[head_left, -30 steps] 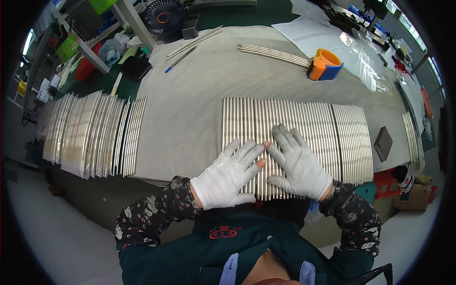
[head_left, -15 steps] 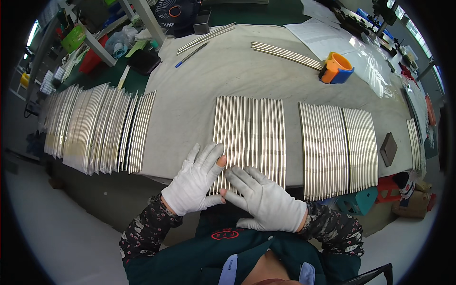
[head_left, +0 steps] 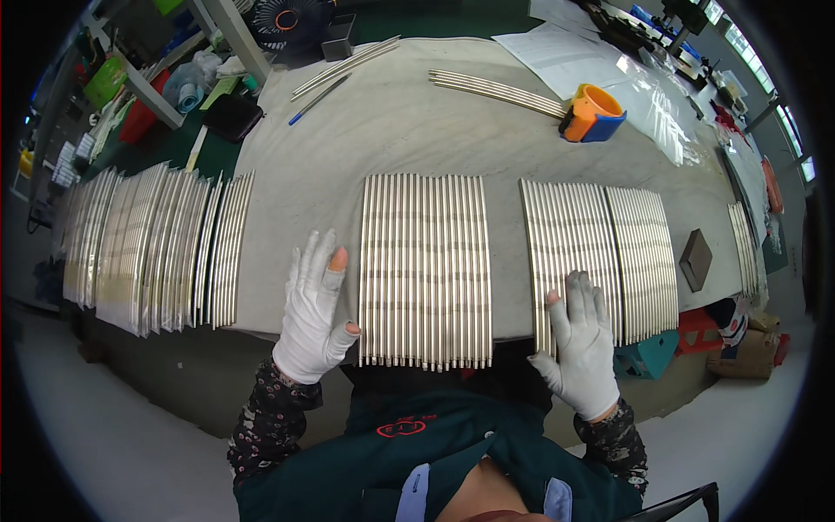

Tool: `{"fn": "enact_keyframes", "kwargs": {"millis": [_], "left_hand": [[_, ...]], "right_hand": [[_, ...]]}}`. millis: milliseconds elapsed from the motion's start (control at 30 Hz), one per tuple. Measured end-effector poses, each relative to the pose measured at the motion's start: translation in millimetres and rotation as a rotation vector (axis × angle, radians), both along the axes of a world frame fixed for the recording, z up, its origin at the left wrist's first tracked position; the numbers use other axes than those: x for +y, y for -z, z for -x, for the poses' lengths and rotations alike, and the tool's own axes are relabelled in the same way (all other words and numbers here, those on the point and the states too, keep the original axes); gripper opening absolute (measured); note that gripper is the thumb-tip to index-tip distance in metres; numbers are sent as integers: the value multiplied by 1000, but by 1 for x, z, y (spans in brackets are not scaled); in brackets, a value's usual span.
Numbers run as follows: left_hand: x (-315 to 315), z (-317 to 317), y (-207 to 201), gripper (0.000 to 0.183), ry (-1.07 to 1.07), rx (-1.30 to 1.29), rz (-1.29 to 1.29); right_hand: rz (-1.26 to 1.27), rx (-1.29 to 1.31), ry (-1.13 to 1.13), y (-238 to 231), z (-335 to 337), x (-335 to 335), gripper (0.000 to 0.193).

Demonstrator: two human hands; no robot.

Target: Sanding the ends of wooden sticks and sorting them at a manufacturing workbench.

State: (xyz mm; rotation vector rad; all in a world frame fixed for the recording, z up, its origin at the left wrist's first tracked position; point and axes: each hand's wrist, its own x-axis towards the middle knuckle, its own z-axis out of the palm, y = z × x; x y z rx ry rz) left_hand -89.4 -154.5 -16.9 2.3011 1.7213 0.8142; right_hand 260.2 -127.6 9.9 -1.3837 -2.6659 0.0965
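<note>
A row of slim shiny metal rods (head_left: 424,270) lies side by side in front of me, their near ends reaching past the table edge. My left hand (head_left: 313,304), in a white glove with bare thumb and fingertip, is open and upright along the row's left side, holding nothing. My right hand (head_left: 581,344), gloved the same way, lies with fingers stretched over the near end of a second group of rods (head_left: 565,235) to the right. Whether it presses on them I cannot tell. Alongside sits a further group of rods (head_left: 644,261), parted by a dark gap.
Plastic-wrapped rod bundles (head_left: 143,252) line the left side. At the back lie loose rods (head_left: 496,92), an orange and blue tape holder (head_left: 593,115), a blue-tipped pen (head_left: 318,100) and a fan (head_left: 291,19). A dark block (head_left: 695,260) rests at the right.
My right hand has left the middle rods and moved right onto the neighbouring group. My left hand has drawn off to the left of the middle row. The whole view has shifted slightly.
</note>
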Motion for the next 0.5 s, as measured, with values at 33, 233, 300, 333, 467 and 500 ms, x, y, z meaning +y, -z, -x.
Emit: {"fn": "enact_keyframes", "kwargs": {"millis": [33,233,300,333,467,500], "left_hand": [[3,1,3,84,-45,-11,36],[4,2,1,87,-51,-6,25],[4,1,2,87,-73,-35,36],[6,0,2,88,-72,-25,37],[5,-2,4,89,-68,-3,47],[5,-2,4,89,-73,-5,48]], "right_hand": [[19,13,-38,-3,9,1,79],[125,77,-197,-11,44,-1,80],[113,104,-219,-10,46,-2,82],[159,172,-276,-11,46,-4,83],[210,392,-370,-6,28,-8,87],[164,439,-335,-6,18,-7,88]]}}
